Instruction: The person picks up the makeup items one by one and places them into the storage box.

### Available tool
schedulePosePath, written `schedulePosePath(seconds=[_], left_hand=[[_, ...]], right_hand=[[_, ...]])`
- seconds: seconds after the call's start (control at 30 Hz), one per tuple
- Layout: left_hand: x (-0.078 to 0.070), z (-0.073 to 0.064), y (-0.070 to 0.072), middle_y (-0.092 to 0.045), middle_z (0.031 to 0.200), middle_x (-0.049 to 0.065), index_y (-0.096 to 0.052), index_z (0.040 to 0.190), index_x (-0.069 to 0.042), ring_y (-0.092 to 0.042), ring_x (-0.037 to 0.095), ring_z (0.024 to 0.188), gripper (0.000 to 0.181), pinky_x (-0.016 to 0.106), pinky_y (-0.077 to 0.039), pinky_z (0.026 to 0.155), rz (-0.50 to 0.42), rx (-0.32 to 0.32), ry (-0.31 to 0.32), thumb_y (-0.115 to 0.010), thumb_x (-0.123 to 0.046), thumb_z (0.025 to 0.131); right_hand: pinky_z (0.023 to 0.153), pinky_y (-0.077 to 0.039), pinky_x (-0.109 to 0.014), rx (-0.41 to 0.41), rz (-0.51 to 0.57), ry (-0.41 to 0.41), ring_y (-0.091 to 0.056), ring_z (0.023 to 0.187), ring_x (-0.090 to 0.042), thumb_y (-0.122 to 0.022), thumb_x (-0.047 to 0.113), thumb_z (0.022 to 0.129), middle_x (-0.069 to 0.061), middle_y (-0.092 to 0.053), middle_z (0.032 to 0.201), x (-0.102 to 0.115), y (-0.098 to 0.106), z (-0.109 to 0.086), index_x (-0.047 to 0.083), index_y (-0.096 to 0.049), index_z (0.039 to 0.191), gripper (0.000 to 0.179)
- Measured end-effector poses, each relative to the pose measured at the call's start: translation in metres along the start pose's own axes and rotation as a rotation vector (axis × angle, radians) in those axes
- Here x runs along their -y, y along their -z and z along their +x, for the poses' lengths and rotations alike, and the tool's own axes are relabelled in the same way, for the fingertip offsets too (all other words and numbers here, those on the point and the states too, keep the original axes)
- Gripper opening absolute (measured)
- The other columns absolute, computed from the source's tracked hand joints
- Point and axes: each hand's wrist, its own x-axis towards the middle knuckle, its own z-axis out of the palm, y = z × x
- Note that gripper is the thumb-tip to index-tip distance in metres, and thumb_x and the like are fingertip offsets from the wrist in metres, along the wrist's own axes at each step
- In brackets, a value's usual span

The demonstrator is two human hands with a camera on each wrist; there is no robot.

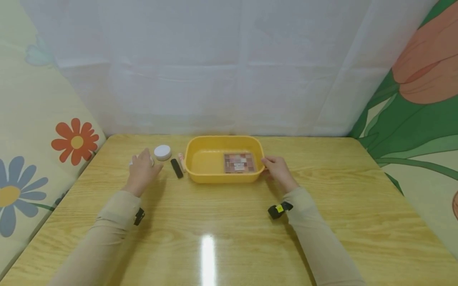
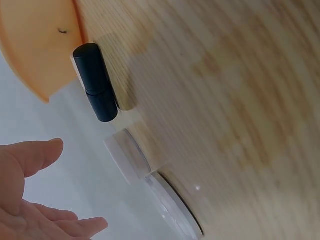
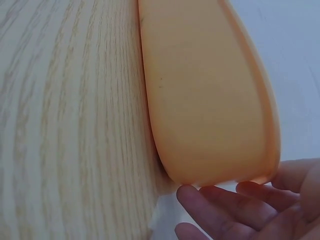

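Observation:
A yellow plastic basket [image 1: 224, 178] stands on the table with an eyeshadow palette [image 1: 239, 163] lying in its right half. My right hand [image 1: 280, 171] holds the basket's right end, thumb at the rim and fingers along the outer wall [image 3: 210, 100]. On the left, my left hand [image 1: 141, 171] hovers with thumb and fingers spread over a flat round case [image 2: 175, 207], which it partly hides in the head view. Close by are a white round jar [image 1: 162, 152], a black lipstick-like tube [image 1: 177, 168] and a slim pinkish tube [image 1: 181, 162] beside the basket.
The wooden table [image 1: 236, 218] ends at a white cloth backdrop [image 1: 222, 71]. Flower-printed panels [image 1: 422, 131] flank it on both sides. Each wrist wears a small black camera [image 1: 277, 210].

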Motion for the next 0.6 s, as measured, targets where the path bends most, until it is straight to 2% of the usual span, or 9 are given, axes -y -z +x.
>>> schedulePosePath(seconds=[0.3,0.6], left_hand=[[0.008,0.003,-0.001,-0.012,0.146,0.044,-0.006,0.143,0.022,-0.001,0.065,0.132,0.079,0.069,-0.003,0.108,0.010,0.024,0.006,-0.056,-0.019,0.097],[0.013,0.004,0.000,-0.013,0.144,0.046,-0.005,0.142,0.022,-0.001,0.066,0.131,0.080,0.075,-0.009,0.104,0.038,0.040,0.000,-0.056,-0.021,0.098]], right_hand=[[0.068,-0.051,-0.031,0.001,0.009,-0.002,-0.066,0.092,-0.028,-0.045,0.020,0.104,-0.023,-0.061,0.119,0.001,0.000,0.000,-0.006,-0.055,0.132,0.039],[0.069,-0.052,-0.032,0.002,0.000,0.002,-0.065,0.096,-0.031,-0.044,0.020,0.104,-0.024,-0.060,0.121,0.001,0.000,0.000,-0.006,-0.054,0.132,0.039]])
